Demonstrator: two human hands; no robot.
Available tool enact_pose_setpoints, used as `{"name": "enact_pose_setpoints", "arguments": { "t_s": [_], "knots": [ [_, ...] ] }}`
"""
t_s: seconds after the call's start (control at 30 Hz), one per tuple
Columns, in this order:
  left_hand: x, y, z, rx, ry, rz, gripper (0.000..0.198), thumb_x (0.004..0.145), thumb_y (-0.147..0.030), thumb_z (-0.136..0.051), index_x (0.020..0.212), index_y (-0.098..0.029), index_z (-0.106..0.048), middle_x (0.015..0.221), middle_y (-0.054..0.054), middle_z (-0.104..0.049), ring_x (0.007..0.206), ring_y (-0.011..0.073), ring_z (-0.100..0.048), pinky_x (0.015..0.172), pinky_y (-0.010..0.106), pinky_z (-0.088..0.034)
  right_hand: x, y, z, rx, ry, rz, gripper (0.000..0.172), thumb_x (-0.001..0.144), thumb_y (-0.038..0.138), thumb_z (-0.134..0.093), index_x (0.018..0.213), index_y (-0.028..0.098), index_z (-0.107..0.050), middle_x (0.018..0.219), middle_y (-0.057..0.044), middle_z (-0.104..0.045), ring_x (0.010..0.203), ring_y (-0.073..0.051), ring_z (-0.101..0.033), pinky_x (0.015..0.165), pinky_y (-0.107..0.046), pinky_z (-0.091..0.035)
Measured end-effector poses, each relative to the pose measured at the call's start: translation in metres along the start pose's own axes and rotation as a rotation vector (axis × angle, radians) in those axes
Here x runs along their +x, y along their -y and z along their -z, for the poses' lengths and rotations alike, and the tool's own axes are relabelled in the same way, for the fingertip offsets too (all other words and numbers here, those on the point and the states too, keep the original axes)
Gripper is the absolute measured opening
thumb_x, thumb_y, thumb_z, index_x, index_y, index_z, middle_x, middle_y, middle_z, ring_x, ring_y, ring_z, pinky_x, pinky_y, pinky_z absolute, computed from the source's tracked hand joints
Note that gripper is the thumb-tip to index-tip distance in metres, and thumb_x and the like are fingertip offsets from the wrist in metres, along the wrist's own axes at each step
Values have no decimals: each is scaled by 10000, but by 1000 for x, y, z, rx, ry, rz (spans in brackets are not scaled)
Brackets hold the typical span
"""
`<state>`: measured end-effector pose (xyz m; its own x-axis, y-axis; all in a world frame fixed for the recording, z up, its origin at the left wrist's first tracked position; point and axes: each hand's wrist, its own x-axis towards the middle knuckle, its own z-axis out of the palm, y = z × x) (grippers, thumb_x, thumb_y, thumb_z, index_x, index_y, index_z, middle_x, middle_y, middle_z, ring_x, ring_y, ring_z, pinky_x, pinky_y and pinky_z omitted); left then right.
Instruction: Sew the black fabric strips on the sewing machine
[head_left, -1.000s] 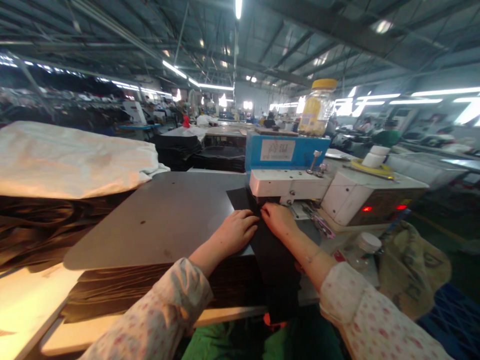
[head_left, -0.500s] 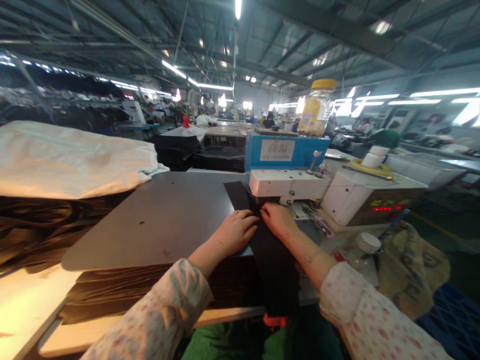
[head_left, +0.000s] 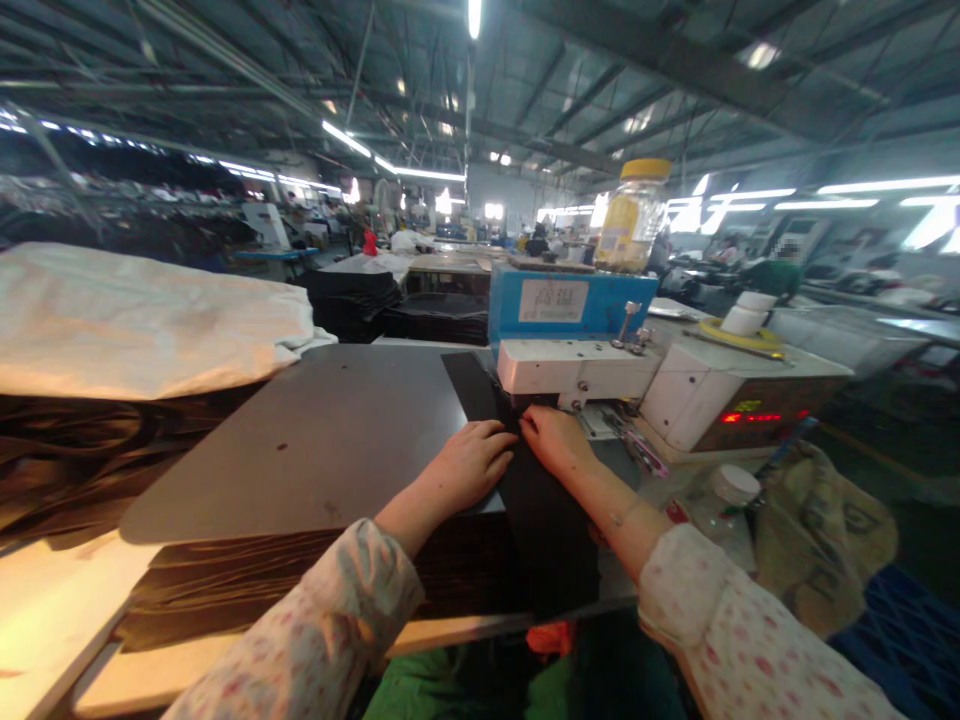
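A long black fabric strip [head_left: 541, 520] runs from the table's near edge under the head of a white sewing machine [head_left: 581, 368]. My left hand [head_left: 471, 465] lies flat on the strip's left side, fingers stretched toward the needle. My right hand [head_left: 556, 440] rests on the strip just in front of the machine head, its fingers curled down and pressing the fabric. Both hands nearly touch. The strip's far end [head_left: 469, 385] sticks out behind the machine.
A thick stack of dark cut pieces [head_left: 315, 440] fills the table to the left. A white cloth bundle [head_left: 142, 320] covers another pile farther left. A blue box [head_left: 566, 300] carries a yellow-lidded jar [head_left: 636, 215]. A control unit [head_left: 742, 395] and a bottle [head_left: 724, 495] stand at right.
The black strip has fed farther away under the machine: its far end sticks out more and its near end has risen. Both hands have stayed almost in place.
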<state>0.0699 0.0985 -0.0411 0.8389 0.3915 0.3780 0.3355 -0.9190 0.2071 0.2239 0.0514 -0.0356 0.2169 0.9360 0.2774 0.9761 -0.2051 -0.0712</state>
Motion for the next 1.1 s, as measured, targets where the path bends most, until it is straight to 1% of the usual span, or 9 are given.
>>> {"name": "enact_pose_setpoints", "arguments": {
  "t_s": [0.17,0.5,0.63,0.9,1.1],
  "knots": [
    [-1,0,-1,-9,-15,-8,298,859,-276,-397,1097,-181,-549,1140,80,-521,1041,192,-471,934,329,-374,0,0,0,11,-9,5,229,854,275,-377,870,185,-587,873,-50,-654,788,-146,-594,658,-237,-376],
    [-1,0,0,14,-4,-13,304,862,-276,-390,1095,-166,-551,1142,86,-517,1034,197,-473,932,326,-375,-1,0,0,-13,-47,18,222,846,273,-379,832,189,-584,834,-36,-656,745,-149,-598,600,-240,-359],
    [0,-1,1,9,6,-1,302,860,-275,-395,1096,-169,-552,1149,86,-514,1041,198,-470,933,325,-375,0,0,-1,-17,-40,6,219,844,276,-388,826,187,-587,828,-37,-658,746,-150,-601,599,-239,-360],
    [-1,2,-1,2,-4,-29,302,867,-279,-380,1094,-168,-545,1135,86,-515,1033,197,-472,926,335,-377,0,0,-1,12,-27,6,220,848,263,-386,853,185,-591,859,-48,-659,767,-156,-599,630,-244,-375],
    [-1,2,-2,-2,-8,-23,296,867,-278,-380,1091,-179,-546,1125,74,-520,1016,190,-476,922,328,-380,0,0,0,22,-32,14,215,847,258,-387,837,180,-586,843,-48,-659,758,-155,-600,619,-245,-368]
  ]
}}
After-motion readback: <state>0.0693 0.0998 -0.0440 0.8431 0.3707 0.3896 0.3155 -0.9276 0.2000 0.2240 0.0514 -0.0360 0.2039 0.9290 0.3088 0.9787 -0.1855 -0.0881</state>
